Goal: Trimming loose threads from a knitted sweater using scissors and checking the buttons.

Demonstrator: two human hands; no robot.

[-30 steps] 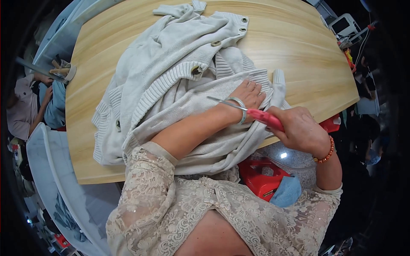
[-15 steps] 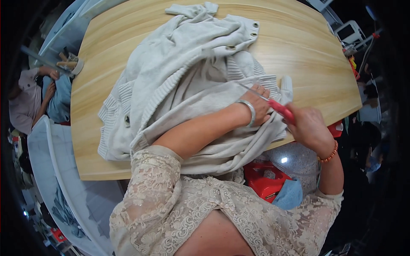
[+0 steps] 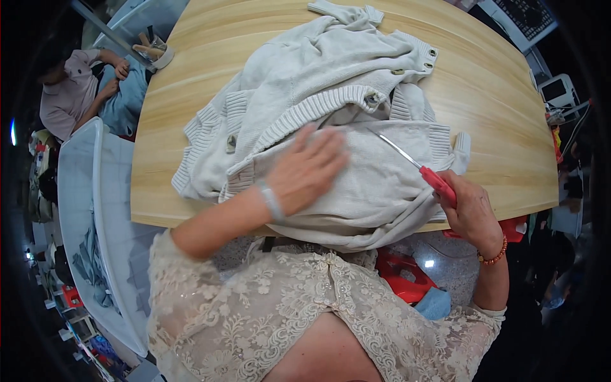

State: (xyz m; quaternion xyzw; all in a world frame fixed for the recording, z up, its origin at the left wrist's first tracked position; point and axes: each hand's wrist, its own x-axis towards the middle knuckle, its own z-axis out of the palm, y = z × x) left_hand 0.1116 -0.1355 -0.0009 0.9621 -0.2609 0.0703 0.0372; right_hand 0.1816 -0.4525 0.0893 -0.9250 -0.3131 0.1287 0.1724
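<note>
A cream knitted cardigan with ribbed edges and dark buttons lies rumpled across the wooden table, its lower folds hanging over the near edge. My left hand, slightly blurred, is over its middle near a ribbed band, with fingers stretched out and nothing held. At the right, my right hand is closed round the red handle of a pair of scissors. Their slim metal blades point up and left over the knit, seemingly together. Whether the tip touches the fabric I cannot tell.
A white bin with grey-blue cloth stands left of the wooden table. Beyond it sits another person with blue-grey fabric. A small tub of tools is at the table's far left. Below is a red stool with blue cloth.
My left hand has left the ribbed edge near the scissors and swept left across the cardigan. My right hand still holds the scissors, now apart from the left. The whole view has shifted.
</note>
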